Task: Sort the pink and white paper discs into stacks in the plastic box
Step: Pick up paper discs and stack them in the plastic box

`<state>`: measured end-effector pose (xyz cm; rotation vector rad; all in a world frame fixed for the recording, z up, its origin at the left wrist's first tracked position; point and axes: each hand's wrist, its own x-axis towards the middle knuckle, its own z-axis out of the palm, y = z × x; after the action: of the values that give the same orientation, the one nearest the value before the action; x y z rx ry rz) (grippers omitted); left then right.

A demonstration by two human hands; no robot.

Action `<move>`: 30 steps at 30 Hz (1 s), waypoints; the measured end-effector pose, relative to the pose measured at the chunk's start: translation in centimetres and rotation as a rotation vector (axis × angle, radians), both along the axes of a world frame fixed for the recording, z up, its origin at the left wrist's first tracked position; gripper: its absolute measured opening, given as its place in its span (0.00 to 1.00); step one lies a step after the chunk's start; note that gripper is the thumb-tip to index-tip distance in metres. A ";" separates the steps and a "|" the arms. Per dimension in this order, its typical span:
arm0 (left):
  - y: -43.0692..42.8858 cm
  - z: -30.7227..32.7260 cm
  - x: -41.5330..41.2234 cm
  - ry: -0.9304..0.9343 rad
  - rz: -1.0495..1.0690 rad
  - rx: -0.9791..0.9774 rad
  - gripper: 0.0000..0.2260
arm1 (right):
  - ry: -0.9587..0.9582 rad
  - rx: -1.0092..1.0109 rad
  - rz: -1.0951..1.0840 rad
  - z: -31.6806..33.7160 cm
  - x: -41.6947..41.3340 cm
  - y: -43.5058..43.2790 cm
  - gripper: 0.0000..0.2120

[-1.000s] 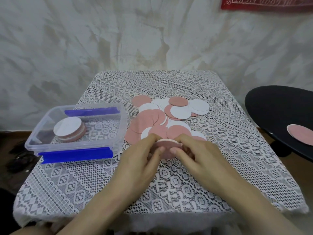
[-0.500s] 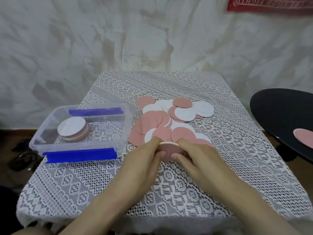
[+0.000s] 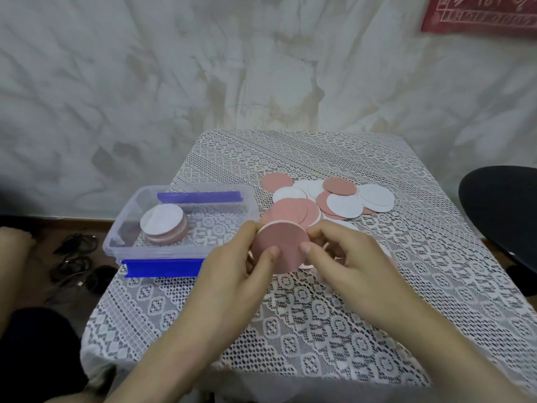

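Note:
Both hands hold a small stack of discs [image 3: 283,242], pink face up with a white edge showing, lifted and tilted above the lace tablecloth. My left hand [image 3: 232,266] grips its left rim, thumb on the pink face. My right hand [image 3: 345,260] pinches its right rim, thumb on top. Behind them lies a loose pile of pink and white discs [image 3: 328,199]. The clear plastic box [image 3: 128,228] with blue clips stands to the left and holds one stack [image 3: 164,223] with a white disc on top.
The small table [image 3: 377,330] under white lace drops off at its left, front and right edges. A black round seat [image 3: 505,210] stands close on the right. Cables [image 3: 75,257] lie on the floor at the left. A plastered wall is behind.
The disc stack has come up off the table and tilted its pink face towards me, both hands still on it. The camera has shifted, so the table sits further right.

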<state>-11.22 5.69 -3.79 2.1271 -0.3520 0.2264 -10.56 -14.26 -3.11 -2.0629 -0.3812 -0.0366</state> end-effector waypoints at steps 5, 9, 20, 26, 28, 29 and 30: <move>3.1 0.6 0.2 0.039 0.062 -0.072 0.05 | 0.045 0.047 0.044 1.2 0.9 3.3 0.03; 6.1 0.7 0.5 0.118 0.093 -0.138 0.03 | 0.074 0.016 0.064 1.8 1.9 6.6 0.03; 15.9 0.9 1.7 0.019 0.443 -0.049 0.11 | 0.164 0.008 0.087 2.3 8.1 15.6 0.05; 17.0 0.4 2.1 0.015 0.472 0.102 0.19 | 0.224 -0.177 0.053 1.2 11.4 18.9 0.02; 17.2 0.2 2.3 0.049 0.461 0.095 0.22 | 0.156 -0.306 0.053 0.7 11.8 19.3 0.04; 17.3 0.1 2.3 0.060 0.457 0.092 0.23 | 0.115 -0.378 0.066 0.6 11.8 19.4 0.05; 17.4 0.1 2.3 0.068 0.453 0.091 0.24 | 0.080 -0.448 0.086 0.6 11.7 19.5 0.05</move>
<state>-8.89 23.05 -3.68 2.2764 0.1687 0.4027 1.18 5.26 -2.49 -2.4765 -0.4591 0.1987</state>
